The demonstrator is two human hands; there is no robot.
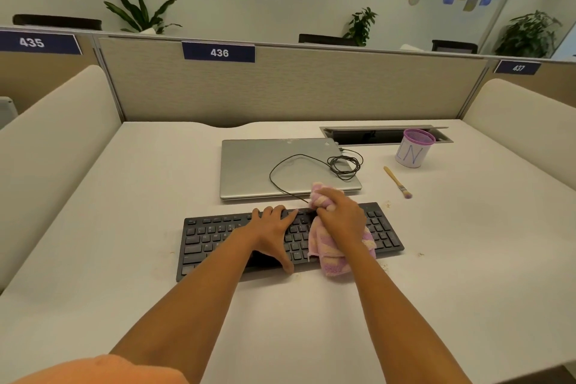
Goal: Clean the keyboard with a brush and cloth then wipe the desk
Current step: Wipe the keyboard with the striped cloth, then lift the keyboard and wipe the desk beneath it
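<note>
A black keyboard (pixel 212 237) lies across the middle of the white desk (pixel 124 196). My left hand (pixel 274 227) rests flat on its keys with the fingers spread, the thumb at the front edge. My right hand (pixel 341 217) grips a bunched pink and cream cloth (pixel 330 259) and presses it on the keys right of centre; part of the cloth hangs over the front edge. A small brush (pixel 396 181) with a wooden handle and pink bristles lies on the desk to the right, apart from both hands.
A closed silver laptop (pixel 249 168) sits behind the keyboard with a coiled black cable (pixel 344 165) on it. A purple mesh cup (pixel 414 148) stands at the back right beside an open cable slot (pixel 367 134). Crumbs dot the desk around the keyboard. Partition walls enclose three sides.
</note>
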